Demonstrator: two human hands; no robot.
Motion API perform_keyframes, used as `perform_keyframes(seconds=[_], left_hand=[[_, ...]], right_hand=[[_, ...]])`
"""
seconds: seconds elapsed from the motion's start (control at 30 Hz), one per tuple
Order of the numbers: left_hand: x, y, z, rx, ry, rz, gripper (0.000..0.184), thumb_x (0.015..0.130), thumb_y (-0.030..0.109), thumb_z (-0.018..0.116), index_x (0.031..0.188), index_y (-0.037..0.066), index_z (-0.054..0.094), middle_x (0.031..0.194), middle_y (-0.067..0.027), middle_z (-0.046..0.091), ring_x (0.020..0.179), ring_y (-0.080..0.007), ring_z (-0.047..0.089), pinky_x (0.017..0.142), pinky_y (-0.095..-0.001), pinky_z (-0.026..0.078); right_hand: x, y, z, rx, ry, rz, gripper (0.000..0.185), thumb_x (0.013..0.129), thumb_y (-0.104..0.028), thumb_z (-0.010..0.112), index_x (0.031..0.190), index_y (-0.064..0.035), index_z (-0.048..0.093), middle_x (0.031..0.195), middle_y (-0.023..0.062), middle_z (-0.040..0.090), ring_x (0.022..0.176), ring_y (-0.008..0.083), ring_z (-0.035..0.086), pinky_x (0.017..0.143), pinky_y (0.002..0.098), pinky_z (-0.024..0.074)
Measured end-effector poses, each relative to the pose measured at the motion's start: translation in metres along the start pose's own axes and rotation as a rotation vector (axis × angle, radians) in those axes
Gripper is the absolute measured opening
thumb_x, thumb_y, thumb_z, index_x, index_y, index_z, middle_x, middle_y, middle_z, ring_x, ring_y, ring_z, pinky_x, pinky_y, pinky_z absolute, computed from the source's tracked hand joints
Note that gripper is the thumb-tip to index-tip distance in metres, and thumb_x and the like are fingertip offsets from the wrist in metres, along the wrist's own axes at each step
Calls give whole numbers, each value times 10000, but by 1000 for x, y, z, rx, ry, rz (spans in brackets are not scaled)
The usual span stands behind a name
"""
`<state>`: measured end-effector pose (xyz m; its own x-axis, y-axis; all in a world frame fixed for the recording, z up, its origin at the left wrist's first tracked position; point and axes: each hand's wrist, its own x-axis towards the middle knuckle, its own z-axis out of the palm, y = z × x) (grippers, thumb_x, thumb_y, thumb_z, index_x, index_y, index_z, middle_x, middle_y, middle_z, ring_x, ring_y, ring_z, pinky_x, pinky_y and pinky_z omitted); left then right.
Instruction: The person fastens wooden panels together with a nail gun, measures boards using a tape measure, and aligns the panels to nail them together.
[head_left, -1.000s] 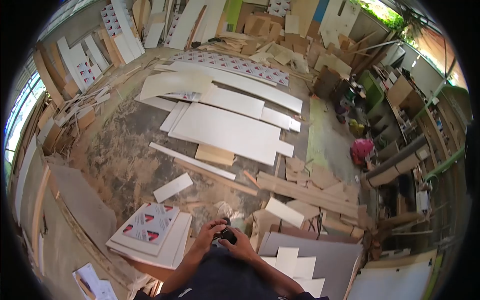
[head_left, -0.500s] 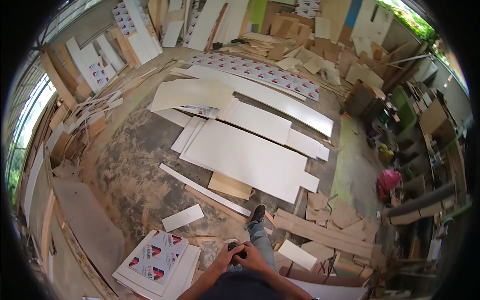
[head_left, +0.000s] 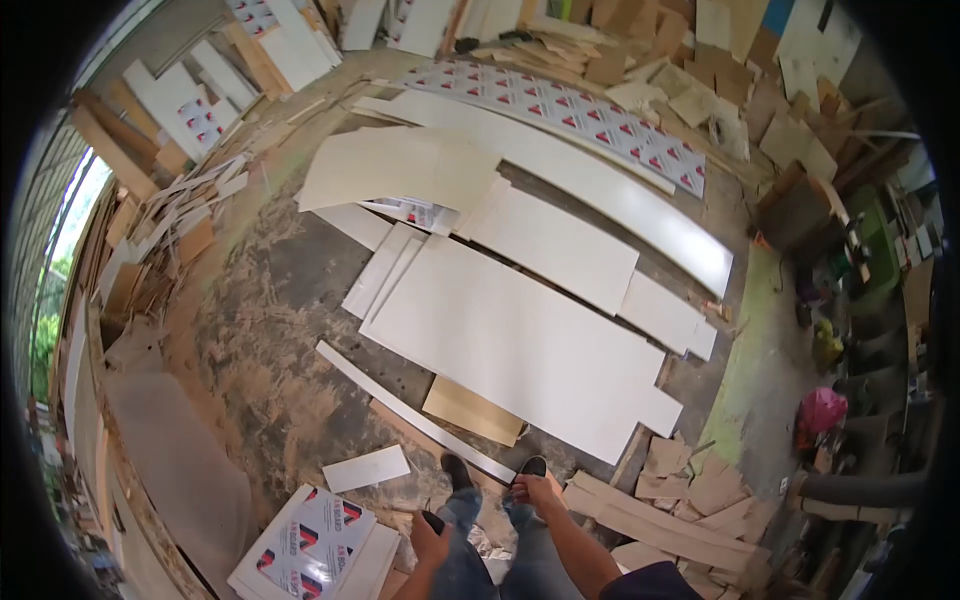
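Note:
My left hand (head_left: 430,540) is closed around a small black object (head_left: 434,521), whose kind I cannot make out. Over to the right, my right hand (head_left: 537,492) has its fingers pinched together in front of my right shoe (head_left: 533,466); anything between them is too small to tell. Just past it in view ends a long narrow white strip (head_left: 400,400) lying on the floor. A short white board (head_left: 366,468) lies left of my feet. Ahead is a large white panel (head_left: 510,340), with a tan board (head_left: 472,410) by its near edge.
Stacked boards with printed film (head_left: 310,545) sit at the lower left. Brown cardboard strips (head_left: 670,520) cover the floor at lower right. More white panels (head_left: 560,245) lie beyond, under a cream sheet (head_left: 390,175) at the left. A pink bag (head_left: 822,410) stands at right.
My hands, together on the black object before, have come apart, the right one moving right and forward. Both shoes now show, and the view has tilted down and shifted left.

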<state>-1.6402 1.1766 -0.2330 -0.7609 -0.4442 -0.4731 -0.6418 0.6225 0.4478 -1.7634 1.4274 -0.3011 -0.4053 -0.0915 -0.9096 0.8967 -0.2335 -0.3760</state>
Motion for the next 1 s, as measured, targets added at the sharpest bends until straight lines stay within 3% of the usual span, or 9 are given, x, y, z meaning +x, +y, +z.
perform_keyframes(seconds=[0.13, 0.2, 0.33, 0.47, 0.6, 0.67, 0.7, 0.87, 1.0], left_hand=[[32, -8, 43, 226, -226, 94, 687, 821, 321, 765, 1322, -6, 427, 1235, -257, 526, 1184, -432, 504, 1009, -502, 400], [45, -17, 55, 290, -354, 249, 636, 854, 306, 737, 1322, 8, 426, 1256, -239, 507, 1192, -423, 479, 1021, -515, 372], [80, 8, 40, 495, -368, 350, 563, 880, 277, 709, 1296, 9, 441, 1241, -247, 505, 1146, -416, 497, 969, -524, 381], [98, 7, 41, 764, -464, 308, 590, 850, 218, 732, 1299, -9, 424, 1224, -235, 504, 1133, -413, 507, 938, -502, 413], [107, 27, 40, 840, -524, 380, 612, 843, 229, 734, 1312, -18, 426, 1192, -225, 519, 1126, -400, 520, 918, -497, 423], [112, 26, 39, 860, -538, 371, 616, 841, 230, 735, 1313, -20, 426, 1189, -225, 520, 1124, -398, 523, 919, -498, 423], [115, 26, 38, 858, -544, 359, 620, 840, 231, 736, 1313, -22, 426, 1186, -224, 521, 1122, -396, 527, 919, -499, 423], [118, 26, 38, 908, -573, 343, 629, 841, 239, 735, 1315, -31, 422, 1169, -223, 522, 1115, -392, 534, 913, -496, 424], [118, 26, 42, 921, -579, 322, 638, 840, 246, 735, 1317, -37, 420, 1154, -211, 525, 1099, -382, 539, 901, -482, 426]], right_hand=[[132, 23, -16, 262, 223, 64, 245, 965, -172, 610, 1028, 61, 655, 878, 134, 677, 716, 267, 672, 595, 381, 599], [198, 43, -22, 455, 258, 79, 162, 967, -163, 580, 865, -39, 603, 657, 42, 528, 582, 228, 590, 645, 424, 579], [292, 62, -32, 649, 386, -20, 252, 979, -202, 571, 1112, 8, 609, 871, 135, 653, 806, 292, 687, 716, 420, 593], [372, 81, -50, 955, 449, -83, 473, 987, -248, 563, 1382, -2, 475, 1266, 218, 566, 1134, 316, 605, 940, 435, 538], [398, 65, -46, 1102, 549, 7, 485, 1003, -268, 537, 1403, -9, 450, 1427, 203, 457, 1278, 323, 495, 1053, 451, 464], [413, 71, -41, 1339, 393, -206, 488, 1013, -271, 531, 1419, -18, 435, 1460, 172, 434, 1321, 326, 449, 1106, 452, 414], [418, 68, -39, 1431, 376, -227, 439, 1003, -242, 582, 1340, 18, 478, 1309, 135, 517, 1208, 296, 516, 1043, 421, 448], [416, 72, -35, 1456, 403, -245, 494, 1006, -341, 608, 1356, -17, 481, 1316, 131, 503, 1235, 308, 489, 1073, 446, 429], [411, 69, -43, 1147, 383, -160, 482, 1003, -405, 605, 1283, -24, 509, 1102, 68, 536, 979, 232, 533, 752, 389, 460]])
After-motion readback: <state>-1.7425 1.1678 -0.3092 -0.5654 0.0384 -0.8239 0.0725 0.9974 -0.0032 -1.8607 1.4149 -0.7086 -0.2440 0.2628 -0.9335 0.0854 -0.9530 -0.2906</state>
